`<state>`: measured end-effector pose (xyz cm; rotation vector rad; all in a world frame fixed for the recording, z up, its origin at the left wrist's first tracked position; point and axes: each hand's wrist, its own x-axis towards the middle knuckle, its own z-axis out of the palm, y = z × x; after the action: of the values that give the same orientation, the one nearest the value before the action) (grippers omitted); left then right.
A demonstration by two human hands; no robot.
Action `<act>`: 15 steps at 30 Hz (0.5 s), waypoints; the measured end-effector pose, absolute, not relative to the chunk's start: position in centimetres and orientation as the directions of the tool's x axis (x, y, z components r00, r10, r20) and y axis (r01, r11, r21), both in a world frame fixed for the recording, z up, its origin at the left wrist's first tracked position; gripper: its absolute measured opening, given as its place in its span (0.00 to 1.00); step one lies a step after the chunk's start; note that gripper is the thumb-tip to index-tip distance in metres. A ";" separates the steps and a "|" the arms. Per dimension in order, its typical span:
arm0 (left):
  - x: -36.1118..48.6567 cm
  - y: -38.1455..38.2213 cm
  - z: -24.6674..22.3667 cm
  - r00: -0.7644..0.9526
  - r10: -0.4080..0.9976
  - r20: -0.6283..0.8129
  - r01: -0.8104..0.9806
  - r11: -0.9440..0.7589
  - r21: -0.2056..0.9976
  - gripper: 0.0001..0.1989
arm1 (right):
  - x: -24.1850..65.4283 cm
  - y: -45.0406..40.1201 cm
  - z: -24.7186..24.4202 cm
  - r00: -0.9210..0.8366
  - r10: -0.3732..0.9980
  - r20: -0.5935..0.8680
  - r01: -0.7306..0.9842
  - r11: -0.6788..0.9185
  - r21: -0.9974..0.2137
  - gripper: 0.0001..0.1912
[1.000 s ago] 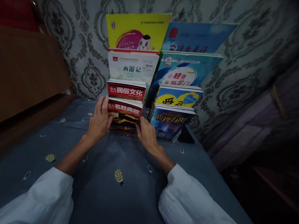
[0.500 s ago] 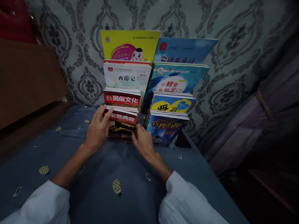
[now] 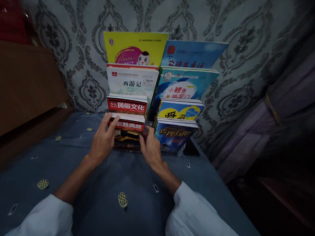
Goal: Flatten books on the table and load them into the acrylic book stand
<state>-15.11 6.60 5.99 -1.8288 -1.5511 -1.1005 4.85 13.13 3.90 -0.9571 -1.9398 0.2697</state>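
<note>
Two columns of upright books stand in stepped rows, tallest at the back. At the front of the left column is a red-topped book (image 3: 129, 126) with a dark, gold-toned lower cover. My left hand (image 3: 102, 139) grips its left edge, fingers over the top corner. Against its lower right edge is my right hand (image 3: 150, 146), thumb on the cover and fingers curled round the side. Directly behind stands another red book (image 3: 127, 106), then a white book (image 3: 131, 81) and a yellow book (image 3: 134, 41).
The right column holds a dark blue book (image 3: 173, 136), a yellow-and-blue book (image 3: 174, 110), a teal book (image 3: 187, 84) and a blue book (image 3: 196, 54). A dark flat object (image 3: 191, 148) lies beside them. Patterned wall behind, wooden cabinet (image 3: 23, 88) left, tied curtain (image 3: 277, 114) right.
My right hand has shifted slightly up along the red-topped book's right edge, its fingers reaching further round the side. My left hand stays at the left edge. The view has shifted slightly.
</note>
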 end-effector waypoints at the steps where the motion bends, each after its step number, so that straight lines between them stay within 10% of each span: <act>1: -15.1 6.7 5.9 0.025 0.559 0.829 0.964 -0.233 0.128 0.27 | 4.9 13.1 3.9 -0.270 0.723 0.636 0.521 0.665 -0.534 0.18; 15: -15.3 8.1 4.1 -0.258 0.599 0.758 0.762 -0.356 0.541 0.33 | 4.7 12.3 5.3 -0.325 0.674 0.664 0.588 0.694 -0.417 0.23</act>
<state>-15.33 8.13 4.10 -1.8162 -1.6899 -1.6786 4.73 12.30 5.25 -0.9678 -2.0245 0.1240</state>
